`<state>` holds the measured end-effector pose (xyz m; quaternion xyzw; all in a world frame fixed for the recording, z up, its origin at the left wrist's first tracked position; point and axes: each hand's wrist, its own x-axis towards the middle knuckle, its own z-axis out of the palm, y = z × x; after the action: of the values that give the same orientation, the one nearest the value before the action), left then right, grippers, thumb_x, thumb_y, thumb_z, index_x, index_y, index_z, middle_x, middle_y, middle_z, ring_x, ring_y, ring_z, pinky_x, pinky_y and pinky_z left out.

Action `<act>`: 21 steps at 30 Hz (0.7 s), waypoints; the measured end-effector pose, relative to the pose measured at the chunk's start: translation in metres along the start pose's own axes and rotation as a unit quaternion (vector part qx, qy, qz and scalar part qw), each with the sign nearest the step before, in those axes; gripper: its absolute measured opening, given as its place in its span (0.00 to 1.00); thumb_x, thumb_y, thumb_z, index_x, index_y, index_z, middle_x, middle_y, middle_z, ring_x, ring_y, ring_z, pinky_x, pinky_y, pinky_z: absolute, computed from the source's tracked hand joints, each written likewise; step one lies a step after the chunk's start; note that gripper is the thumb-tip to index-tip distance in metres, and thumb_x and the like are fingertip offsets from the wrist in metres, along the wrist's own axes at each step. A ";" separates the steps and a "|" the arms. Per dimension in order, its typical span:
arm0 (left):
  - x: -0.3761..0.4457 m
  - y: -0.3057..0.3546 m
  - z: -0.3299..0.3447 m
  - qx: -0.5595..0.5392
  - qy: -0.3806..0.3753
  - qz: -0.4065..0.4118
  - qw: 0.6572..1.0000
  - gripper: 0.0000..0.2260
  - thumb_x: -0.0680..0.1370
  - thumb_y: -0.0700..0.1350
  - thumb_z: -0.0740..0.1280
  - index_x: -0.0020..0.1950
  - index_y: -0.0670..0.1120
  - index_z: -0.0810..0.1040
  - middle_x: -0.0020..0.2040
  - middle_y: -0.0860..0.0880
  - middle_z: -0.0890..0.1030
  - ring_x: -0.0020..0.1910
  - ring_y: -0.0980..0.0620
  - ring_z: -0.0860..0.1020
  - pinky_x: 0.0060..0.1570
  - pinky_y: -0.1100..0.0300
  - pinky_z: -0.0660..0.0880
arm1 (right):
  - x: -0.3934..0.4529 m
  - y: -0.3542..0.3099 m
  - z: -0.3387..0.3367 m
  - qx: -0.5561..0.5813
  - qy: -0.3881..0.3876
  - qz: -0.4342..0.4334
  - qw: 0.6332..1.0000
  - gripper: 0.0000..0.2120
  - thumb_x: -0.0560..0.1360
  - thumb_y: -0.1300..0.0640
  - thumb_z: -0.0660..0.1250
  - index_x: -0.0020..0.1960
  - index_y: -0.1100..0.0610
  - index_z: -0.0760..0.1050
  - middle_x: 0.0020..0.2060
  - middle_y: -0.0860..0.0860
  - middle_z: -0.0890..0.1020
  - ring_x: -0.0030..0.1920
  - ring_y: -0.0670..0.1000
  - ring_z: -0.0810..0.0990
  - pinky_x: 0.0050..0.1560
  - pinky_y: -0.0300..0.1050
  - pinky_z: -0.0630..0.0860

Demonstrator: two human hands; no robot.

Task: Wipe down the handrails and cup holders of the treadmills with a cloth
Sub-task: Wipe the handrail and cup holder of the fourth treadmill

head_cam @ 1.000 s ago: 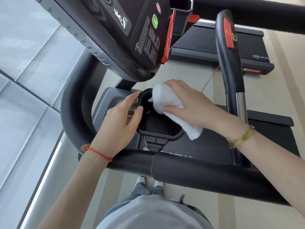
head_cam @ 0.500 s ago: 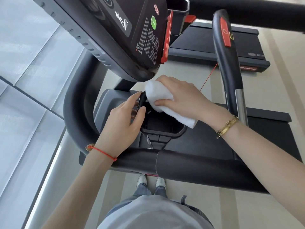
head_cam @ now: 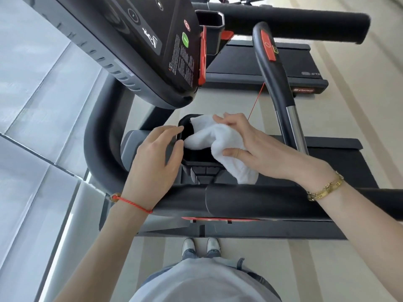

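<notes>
Cloth (head_cam: 214, 141), gripped by the right hand (head_cam: 259, 147), lay bunched over the cup holder (head_cam: 197, 161), whose rim the left hand (head_cam: 152, 159) held; wiping appeared midway, with the handrail (head_cam: 239, 200) before it seemingly pending.

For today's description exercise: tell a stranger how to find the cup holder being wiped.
Start at the slanted treadmill console. Just below it sits a black cup holder, open at the top. It alone has a white cloth pushed into it, with the left hand gripping its rim.
</notes>
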<state>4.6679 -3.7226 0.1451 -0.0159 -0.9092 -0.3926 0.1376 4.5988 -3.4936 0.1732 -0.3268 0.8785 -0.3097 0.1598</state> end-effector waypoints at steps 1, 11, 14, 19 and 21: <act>-0.003 0.002 -0.003 -0.001 0.000 0.009 1.000 0.14 0.81 0.44 0.62 0.66 0.47 0.77 0.59 0.53 0.77 0.55 0.57 0.77 0.59 0.57 0.75 | -0.006 -0.005 0.000 -0.002 -0.002 -0.003 1.000 0.28 0.74 0.32 0.55 0.68 0.45 0.56 0.71 0.27 0.58 0.67 0.28 0.60 0.64 0.33 0.64; -0.029 0.011 -0.014 0.022 -0.035 0.056 0.998 0.14 0.80 0.42 0.63 0.65 0.46 0.78 0.58 0.53 0.80 0.58 0.53 0.77 0.60 0.69 0.69 | -0.064 -0.047 -0.002 -0.048 -0.029 0.033 0.998 0.11 0.74 0.32 0.55 0.56 0.26 0.61 0.48 0.27 0.73 0.49 0.35 0.72 0.49 0.28 0.67; -0.035 0.013 -0.016 0.028 -0.034 0.062 0.997 0.13 0.80 0.41 0.64 0.64 0.45 0.78 0.58 0.52 0.80 0.59 0.51 0.76 0.60 0.72 0.67 | -0.070 -0.052 0.018 -0.110 -0.037 0.017 0.993 0.27 0.73 0.30 0.52 0.67 0.41 0.65 0.61 0.37 0.72 0.65 0.42 0.67 0.64 0.41 0.63; -0.047 0.020 -0.012 0.027 -0.023 0.071 0.997 0.13 0.80 0.40 0.64 0.63 0.45 0.79 0.58 0.52 0.80 0.60 0.51 0.76 0.61 0.65 0.69 | -0.077 -0.050 0.056 -0.174 0.063 -0.024 0.983 0.27 0.76 0.33 0.51 0.69 0.44 0.70 0.70 0.40 0.70 0.76 0.46 0.56 0.72 0.46 0.56; -0.052 0.025 -0.007 0.028 -0.020 0.072 0.997 0.12 0.80 0.40 0.63 0.63 0.45 0.79 0.58 0.52 0.80 0.60 0.52 0.76 0.61 0.67 0.69 | -0.078 -0.044 0.064 -0.188 0.136 -0.030 0.972 0.24 0.78 0.35 0.55 0.67 0.46 0.74 0.67 0.43 0.75 0.73 0.48 0.65 0.70 0.47 0.62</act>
<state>4.7229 -3.7060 0.1538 -0.0855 -0.9189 -0.3559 0.1475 4.7086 -3.4955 0.1595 -0.3318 0.9243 -0.1855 -0.0349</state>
